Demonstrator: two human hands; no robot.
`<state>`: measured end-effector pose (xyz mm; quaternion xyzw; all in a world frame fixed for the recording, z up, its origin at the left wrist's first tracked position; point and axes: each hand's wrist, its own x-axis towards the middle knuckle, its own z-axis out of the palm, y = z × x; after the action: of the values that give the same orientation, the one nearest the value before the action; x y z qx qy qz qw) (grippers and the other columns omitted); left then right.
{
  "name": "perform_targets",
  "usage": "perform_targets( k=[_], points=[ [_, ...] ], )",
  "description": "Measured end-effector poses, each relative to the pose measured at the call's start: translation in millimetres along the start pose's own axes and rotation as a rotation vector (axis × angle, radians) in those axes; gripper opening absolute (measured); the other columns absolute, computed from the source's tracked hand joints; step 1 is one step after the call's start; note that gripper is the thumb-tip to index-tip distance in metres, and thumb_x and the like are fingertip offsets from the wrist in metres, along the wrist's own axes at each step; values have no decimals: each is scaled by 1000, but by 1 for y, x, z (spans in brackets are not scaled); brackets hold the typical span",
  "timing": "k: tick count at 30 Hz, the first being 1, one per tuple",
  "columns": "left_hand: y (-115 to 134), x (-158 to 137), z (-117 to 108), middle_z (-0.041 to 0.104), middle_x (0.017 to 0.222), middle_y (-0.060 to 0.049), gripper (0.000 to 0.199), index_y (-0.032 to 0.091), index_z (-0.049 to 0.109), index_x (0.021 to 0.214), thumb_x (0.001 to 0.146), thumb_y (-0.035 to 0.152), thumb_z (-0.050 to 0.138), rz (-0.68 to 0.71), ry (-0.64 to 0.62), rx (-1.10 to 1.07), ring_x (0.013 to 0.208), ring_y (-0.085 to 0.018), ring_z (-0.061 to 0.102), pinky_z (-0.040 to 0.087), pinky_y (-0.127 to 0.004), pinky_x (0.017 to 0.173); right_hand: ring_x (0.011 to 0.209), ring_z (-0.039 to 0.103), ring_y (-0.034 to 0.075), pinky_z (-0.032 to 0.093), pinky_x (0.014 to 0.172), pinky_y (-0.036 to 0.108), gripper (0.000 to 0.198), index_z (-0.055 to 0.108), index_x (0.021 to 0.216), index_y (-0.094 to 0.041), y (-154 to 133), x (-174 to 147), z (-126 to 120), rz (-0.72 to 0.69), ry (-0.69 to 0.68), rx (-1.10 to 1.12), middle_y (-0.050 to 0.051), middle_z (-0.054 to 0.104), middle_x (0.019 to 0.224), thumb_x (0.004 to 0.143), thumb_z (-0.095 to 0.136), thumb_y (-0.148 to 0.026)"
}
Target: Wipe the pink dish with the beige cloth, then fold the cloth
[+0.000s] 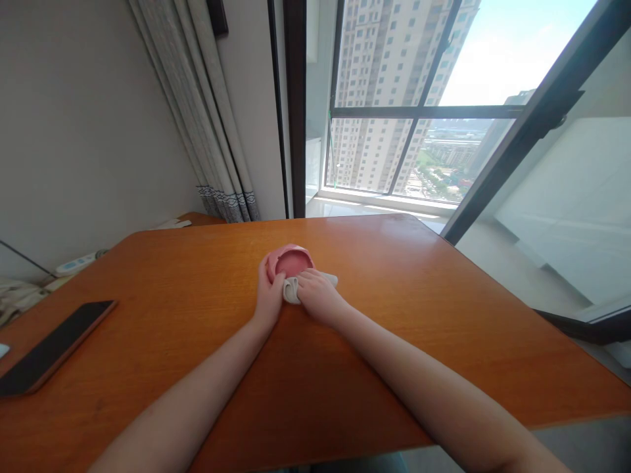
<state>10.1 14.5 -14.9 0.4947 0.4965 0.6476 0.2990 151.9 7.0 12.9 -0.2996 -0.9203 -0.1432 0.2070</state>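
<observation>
A pink bowl-like container (294, 262) with a round hollow sits tilted toward me, low over the wooden table. My left hand (269, 289) wraps round its left side, thumb near the front rim. A whitish cloth (290, 290), folded or bunched, lies against the container's front edge. Closed over that cloth is my right hand (318, 294), its fingertips at the container's right rim. Part of the cloth sticks out beyond the right hand. The container's underside is hidden.
The brown wooden table (197, 276) spreads around my hands. A dark phone-like slab (54, 345) lies at the left. Behind the table are a grey curtain (197, 98) and a large window (394, 112). A white power strip (76, 265) is beyond the left edge.
</observation>
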Motion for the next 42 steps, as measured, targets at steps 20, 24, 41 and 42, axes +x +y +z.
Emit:
perform_targets(
  k=[20, 24, 41, 42],
  points=[
    [3, 16, -14, 52, 130, -8, 47, 18, 51, 121, 74, 24, 56, 129, -84, 71, 125, -23, 44, 29, -36, 109, 86, 50, 15, 26, 97, 36, 22, 61, 88, -20, 19, -5, -8, -49, 85, -54, 2, 61, 85, 93, 40, -15],
    [10, 2, -2, 46, 136, -9, 61, 22, 40, 129, 73, 32, 63, -9, -89, -45, 123, -22, 46, 36, -37, 105, 80, 49, 16, 29, 90, 35, 20, 62, 83, -19, 22, -7, -1, -15, 74, -68, 2, 60, 78, 92, 44, -16],
    [8, -9, 4, 40, 140, -9, 65, 23, 29, 135, 79, 38, 59, -3, -73, -64, 127, -21, 42, 33, -35, 107, 82, 48, 17, 29, 89, 35, 15, 63, 87, -19, 14, -6, 1, 54, 94, -28, 3, 60, 79, 89, 48, -16],
    [8, -11, 6, 39, 141, -9, 67, 24, 27, 136, 79, 38, 59, -7, -82, -96, 127, -20, 42, 34, -35, 106, 81, 48, 18, 30, 88, 35, 15, 63, 90, -18, 10, -5, 3, 67, 101, -23, 3, 60, 80, 89, 48, -16]
  ],
)
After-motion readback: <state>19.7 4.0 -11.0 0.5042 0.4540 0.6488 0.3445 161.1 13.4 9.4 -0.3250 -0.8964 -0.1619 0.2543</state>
